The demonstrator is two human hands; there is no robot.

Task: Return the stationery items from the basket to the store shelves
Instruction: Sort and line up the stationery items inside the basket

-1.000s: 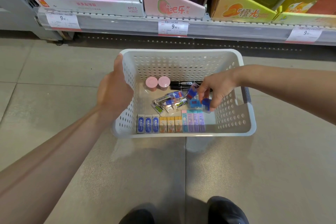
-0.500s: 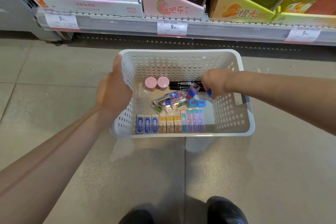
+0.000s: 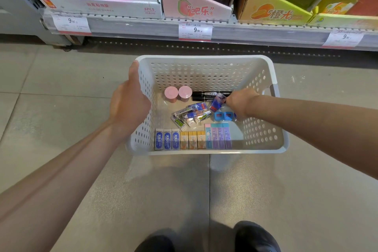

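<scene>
In the middle of the frame we see a white perforated basket (image 3: 263,133) held above the tiled floor (image 3: 51,98), with our left hand (image 3: 128,104) gripping its left wall, thumb hooked over the rim. Our right hand (image 3: 240,101) reaches in from the right, its fingers curled down near a small blue packet (image 3: 217,102) that stands tilted beside the black markers (image 3: 206,96); a bit of blue shows under the palm, but we cannot tell whether that grip is clamped on anything. Inside the basket, two pink round caps (image 3: 177,93) sit at the back left, loose wrapped pieces (image 3: 190,115) lie in the centre, two blue sharpeners (image 3: 223,116) sit just beside the right hand, and a row of eraser boxes (image 3: 192,139) lines the near wall. Across the top of the frame runs the store shelf (image 3: 143,26) with price tags (image 3: 195,30) and display cartons (image 3: 194,4).
</scene>
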